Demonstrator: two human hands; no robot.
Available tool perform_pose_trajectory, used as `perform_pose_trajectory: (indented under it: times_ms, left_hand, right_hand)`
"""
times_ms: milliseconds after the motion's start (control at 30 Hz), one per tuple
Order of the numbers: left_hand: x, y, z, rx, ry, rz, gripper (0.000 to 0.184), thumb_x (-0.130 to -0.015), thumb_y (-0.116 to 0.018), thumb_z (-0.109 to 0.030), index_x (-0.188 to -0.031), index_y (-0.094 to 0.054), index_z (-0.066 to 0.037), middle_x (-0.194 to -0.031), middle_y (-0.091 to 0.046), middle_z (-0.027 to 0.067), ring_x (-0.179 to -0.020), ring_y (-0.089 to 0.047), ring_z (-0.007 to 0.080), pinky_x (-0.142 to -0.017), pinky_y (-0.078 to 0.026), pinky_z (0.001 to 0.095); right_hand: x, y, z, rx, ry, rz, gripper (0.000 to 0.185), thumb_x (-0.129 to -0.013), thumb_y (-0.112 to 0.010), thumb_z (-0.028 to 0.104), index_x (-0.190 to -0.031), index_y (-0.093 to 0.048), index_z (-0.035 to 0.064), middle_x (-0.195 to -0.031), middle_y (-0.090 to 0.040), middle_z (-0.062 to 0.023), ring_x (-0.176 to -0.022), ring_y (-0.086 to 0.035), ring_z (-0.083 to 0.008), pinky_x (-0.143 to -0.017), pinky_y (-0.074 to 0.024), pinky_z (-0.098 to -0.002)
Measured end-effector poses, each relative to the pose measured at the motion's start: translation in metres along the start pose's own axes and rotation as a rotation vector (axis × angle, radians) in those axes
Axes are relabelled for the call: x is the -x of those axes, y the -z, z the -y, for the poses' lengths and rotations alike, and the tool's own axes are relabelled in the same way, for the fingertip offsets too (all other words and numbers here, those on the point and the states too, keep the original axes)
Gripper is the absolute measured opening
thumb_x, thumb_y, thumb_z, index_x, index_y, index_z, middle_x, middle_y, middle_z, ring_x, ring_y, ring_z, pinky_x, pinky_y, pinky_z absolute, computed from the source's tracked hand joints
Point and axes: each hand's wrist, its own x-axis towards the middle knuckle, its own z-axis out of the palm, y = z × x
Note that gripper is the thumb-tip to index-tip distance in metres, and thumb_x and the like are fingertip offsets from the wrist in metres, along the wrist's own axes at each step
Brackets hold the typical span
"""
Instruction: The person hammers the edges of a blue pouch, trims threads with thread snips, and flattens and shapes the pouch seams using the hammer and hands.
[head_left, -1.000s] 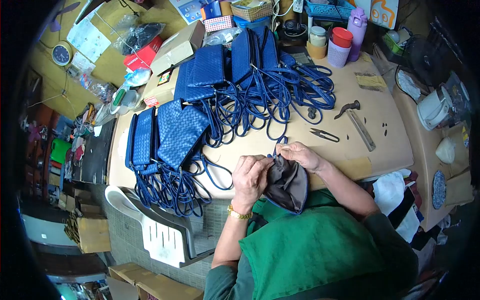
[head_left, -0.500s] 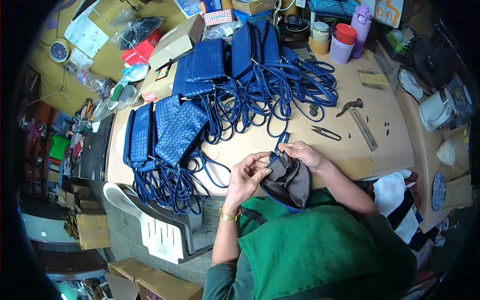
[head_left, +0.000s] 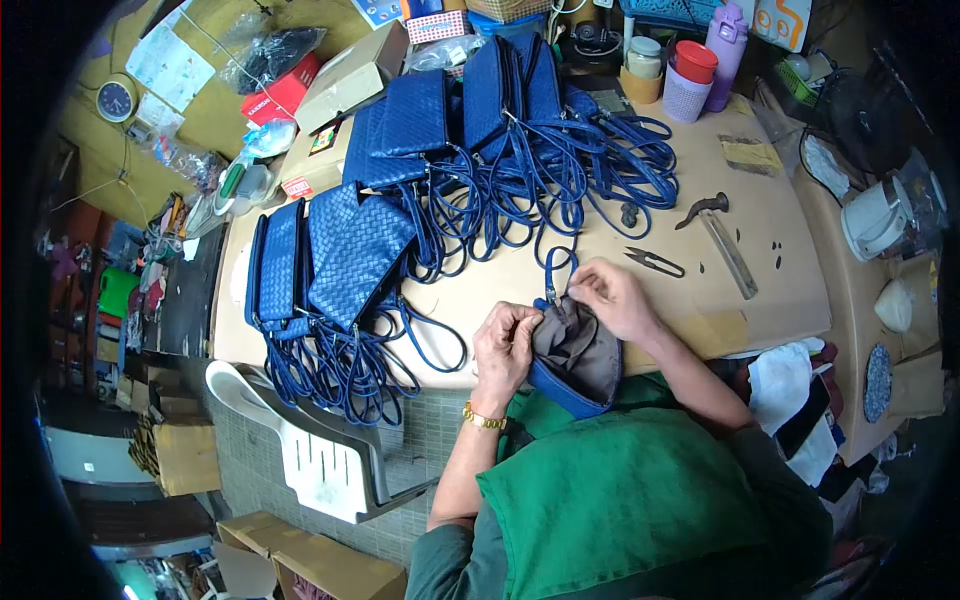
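A blue pouch (head_left: 580, 365) with a brown lining hangs open at the table's front edge, above the green apron. My left hand (head_left: 505, 345), with a gold watch at the wrist, pinches the left side of its mouth. Close to the pouch's upper corner, by a metal clasp and a blue strap loop (head_left: 559, 268), is my right hand (head_left: 612, 298). Its fingers are bent together, and what they hold, if anything, is too small to make out. Blue woven pouches (head_left: 362, 255) with long straps lie in piles to the left and behind.
Thread snips (head_left: 655, 262) and a hammer (head_left: 728, 245) lie right of the pouch. A purple bottle (head_left: 725, 58) and a red-lidded cup (head_left: 690, 85) stand at the back. A white plastic chair (head_left: 320, 470) is at the lower left.
My right hand has lifted a little off the pouch's rim, and its fingers have curled. My left hand has closed in on the rim. The pouch has turned slightly, showing more blue outside.
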Motion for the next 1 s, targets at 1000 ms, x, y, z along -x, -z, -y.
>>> perform_pose_trajectory:
  times_ms: [1000]
  left_hand:
    - [0.016, 0.002, -0.008, 0.757, 0.500, 0.191, 0.046, -0.090, -0.051, 0.006, -0.132, -0.034, 0.000, -0.093, -0.066, 0.0076, -0.076, -0.056, 0.0052, -0.066, -0.042, 0.0169]
  right_hand:
    - [0.018, -0.027, 0.043, 0.588, 0.471, -0.005, 0.013, -0.077, -0.072, 0.009, -0.080, -0.062, 0.0015, -0.076, -0.056, -0.0081, -0.066, -0.058, -0.0239, -0.059, -0.0444, -0.0371]
